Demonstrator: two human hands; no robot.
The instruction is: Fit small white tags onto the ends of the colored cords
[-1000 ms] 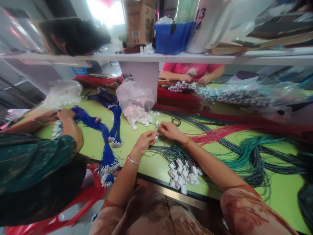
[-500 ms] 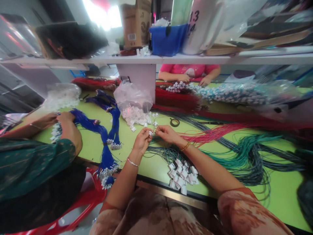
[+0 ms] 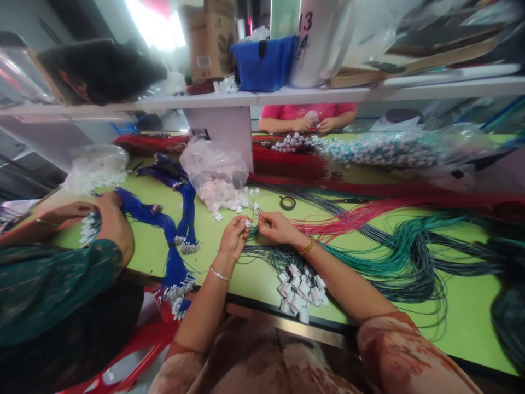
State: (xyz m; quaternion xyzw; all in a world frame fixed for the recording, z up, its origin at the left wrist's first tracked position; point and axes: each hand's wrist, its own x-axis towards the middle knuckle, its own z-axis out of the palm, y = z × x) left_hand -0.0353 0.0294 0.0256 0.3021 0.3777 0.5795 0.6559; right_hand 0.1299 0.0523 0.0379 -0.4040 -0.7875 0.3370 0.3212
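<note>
My left hand [image 3: 233,236] pinches a small white connector [image 3: 247,222] above the green table [image 3: 246,273]. My right hand [image 3: 275,226] is closed in a pinch right beside it, holding thin dark wires that run from the green and black wire bundle [image 3: 394,257]. The two hands nearly touch at the fingertips. A cluster of finished white connectors [image 3: 301,289] lies near the table's front edge under my right forearm. A pile of loose white connectors [image 3: 221,196] spills from a clear plastic bag [image 3: 213,164] just beyond my hands.
A person in a dark green sleeve [image 3: 49,279] at the left handles blue wire bundles [image 3: 172,230]. Across the table a person in pink [image 3: 305,116] works. Red wires [image 3: 353,216], a tape roll [image 3: 287,203] and a shelf [image 3: 262,97] with a blue bin [image 3: 262,63] lie beyond.
My hands have stayed together at the connector, lifting slightly off the table. The view has drifted a little to the right. The person at the left has moved their hands along the blue wires.
</note>
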